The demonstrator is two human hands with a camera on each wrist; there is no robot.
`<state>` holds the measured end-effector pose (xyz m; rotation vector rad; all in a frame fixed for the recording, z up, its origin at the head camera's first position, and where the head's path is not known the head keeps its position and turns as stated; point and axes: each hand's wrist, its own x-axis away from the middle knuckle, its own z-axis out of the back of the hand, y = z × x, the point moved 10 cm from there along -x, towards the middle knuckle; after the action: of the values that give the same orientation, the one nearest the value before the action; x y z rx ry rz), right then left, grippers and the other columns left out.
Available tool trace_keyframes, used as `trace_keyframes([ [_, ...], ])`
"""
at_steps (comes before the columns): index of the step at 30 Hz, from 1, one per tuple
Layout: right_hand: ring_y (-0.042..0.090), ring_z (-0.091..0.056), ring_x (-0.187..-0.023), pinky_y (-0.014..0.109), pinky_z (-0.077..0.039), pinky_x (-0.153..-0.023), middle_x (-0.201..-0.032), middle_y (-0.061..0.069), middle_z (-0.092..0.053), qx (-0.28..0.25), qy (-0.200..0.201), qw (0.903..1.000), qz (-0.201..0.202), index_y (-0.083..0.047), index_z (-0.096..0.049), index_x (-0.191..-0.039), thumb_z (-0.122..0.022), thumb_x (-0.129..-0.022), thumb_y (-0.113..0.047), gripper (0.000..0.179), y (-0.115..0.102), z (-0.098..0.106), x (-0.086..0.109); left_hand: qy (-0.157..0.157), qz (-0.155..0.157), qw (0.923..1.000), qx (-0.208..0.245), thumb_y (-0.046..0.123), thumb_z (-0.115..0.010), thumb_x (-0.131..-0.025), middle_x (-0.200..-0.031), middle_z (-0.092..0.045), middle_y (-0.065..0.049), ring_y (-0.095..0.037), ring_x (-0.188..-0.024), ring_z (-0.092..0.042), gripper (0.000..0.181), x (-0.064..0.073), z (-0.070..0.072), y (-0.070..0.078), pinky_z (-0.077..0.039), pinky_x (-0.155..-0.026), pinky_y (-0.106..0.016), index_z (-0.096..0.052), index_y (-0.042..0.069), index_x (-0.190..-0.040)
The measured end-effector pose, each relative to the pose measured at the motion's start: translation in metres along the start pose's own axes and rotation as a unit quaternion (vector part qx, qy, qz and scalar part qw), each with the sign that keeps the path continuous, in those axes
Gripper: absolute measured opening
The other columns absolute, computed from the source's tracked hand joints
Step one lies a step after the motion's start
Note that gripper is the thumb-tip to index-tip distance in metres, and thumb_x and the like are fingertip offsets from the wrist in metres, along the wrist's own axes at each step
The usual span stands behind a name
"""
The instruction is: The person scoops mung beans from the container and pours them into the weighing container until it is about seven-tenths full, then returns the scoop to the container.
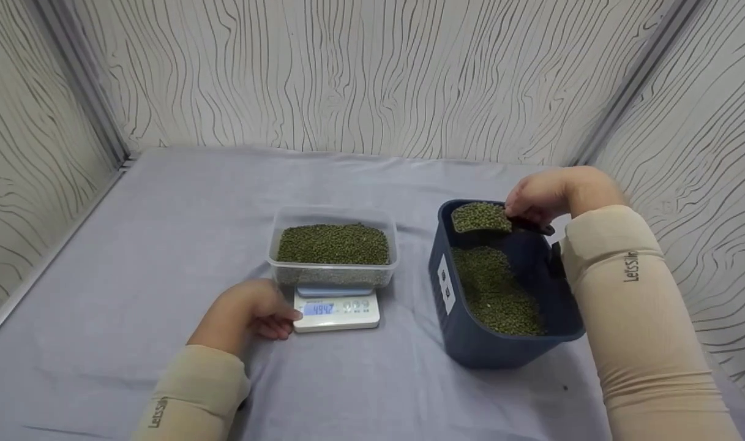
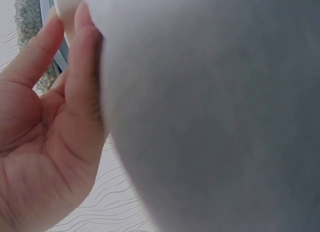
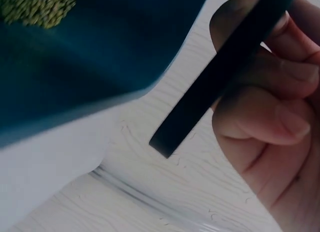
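My left hand point(image 1: 259, 309) is at the left edge of a white kitchen scale point(image 1: 363, 318), thumb on its front corner beside the lit display. In the left wrist view, thumb and fingers point(image 2: 82, 72) pinch the scale's edge. On the scale sits a clear plastic container point(image 1: 286, 274) of green mung beans point(image 1: 332, 244). With my right hand point(image 1: 546, 193) I hold a scoop by its dark handle point(image 3: 200, 97). Mung beans point(image 1: 482, 217) fill the scoop, which is over the far end of a dark blue bin point(image 1: 488, 352).
More mung beans point(image 1: 501, 300) lie inside the bin, heaped toward its left side. A pale cloth point(image 1: 182, 214) covers the table. Wood-grain patterned panels point(image 1: 372, 73) stand behind and at both sides. One tiny dark speck point(image 1: 565, 387) lies right of the bin.
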<state>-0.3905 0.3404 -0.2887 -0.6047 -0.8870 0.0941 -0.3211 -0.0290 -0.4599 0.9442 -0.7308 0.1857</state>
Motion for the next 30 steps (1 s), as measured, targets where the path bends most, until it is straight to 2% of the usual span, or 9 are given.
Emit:
trace_keyframes([
  [6,0.008,-0.033,-0.050,0.021,-0.032,-0.052,-0.054,-0.005,-0.035,0.012,0.007,0.9998,0.013,-0.014,-0.040,-0.059,-0.042,-0.095,-0.011,0.036,-0.024,-0.003,-0.011,-0.002,0.000,1.0000,-0.005,0.014,-0.068,-0.082,-0.064,-0.062,-0.005,-0.010,-0.055,-0.060,0.017,0.000,-0.002,0.001,-0.053,-0.055,-0.023,-0.064,0.000,-0.075],
  [13,0.009,-0.036,-0.051,0.022,-0.036,-0.053,-0.056,-0.004,-0.038,0.030,0.017,0.9991,0.025,-0.013,-0.041,-0.061,-0.042,-0.094,-0.011,0.033,-0.049,-0.012,-0.024,0.001,-0.004,0.9999,-0.016,0.015,-0.068,-0.082,-0.064,-0.062,-0.005,-0.010,-0.055,-0.060,0.018,0.000,-0.005,0.004,-0.053,-0.055,-0.023,-0.065,0.000,-0.074],
  [22,0.009,-0.041,-0.055,0.021,-0.037,-0.054,-0.061,-0.003,-0.044,0.009,0.049,0.9988,0.005,-0.012,-0.050,-0.069,-0.049,-0.093,-0.011,0.023,-0.070,-0.024,-0.044,-0.003,0.006,0.9998,-0.020,0.017,-0.069,-0.082,-0.066,-0.063,-0.005,-0.010,-0.056,-0.061,0.018,-0.001,-0.010,0.006,-0.053,-0.056,-0.023,-0.065,0.001,-0.075],
  [25,0.008,-0.040,-0.053,0.020,-0.038,-0.053,-0.060,-0.003,-0.043,0.031,0.057,0.9979,0.005,-0.012,-0.049,-0.068,-0.050,-0.092,-0.012,0.024,-0.079,-0.029,-0.050,-0.004,0.009,0.9997,-0.022,0.017,-0.069,-0.082,-0.065,-0.063,-0.005,-0.010,-0.055,-0.061,0.019,-0.002,-0.011,0.006,-0.053,-0.056,-0.023,-0.065,0.001,-0.074],
  [30,0.007,-0.037,-0.045,0.019,-0.034,-0.044,-0.054,-0.004,-0.042,0.076,0.070,0.9944,-0.022,-0.011,-0.048,-0.067,-0.049,-0.091,-0.013,0.025,-0.089,-0.040,-0.057,0.001,0.005,0.9997,-0.022,0.016,-0.070,-0.081,-0.064,-0.063,-0.005,-0.011,-0.055,-0.062,0.018,-0.003,-0.010,0.006,-0.054,-0.056,-0.024,-0.065,0.001,-0.073],
])
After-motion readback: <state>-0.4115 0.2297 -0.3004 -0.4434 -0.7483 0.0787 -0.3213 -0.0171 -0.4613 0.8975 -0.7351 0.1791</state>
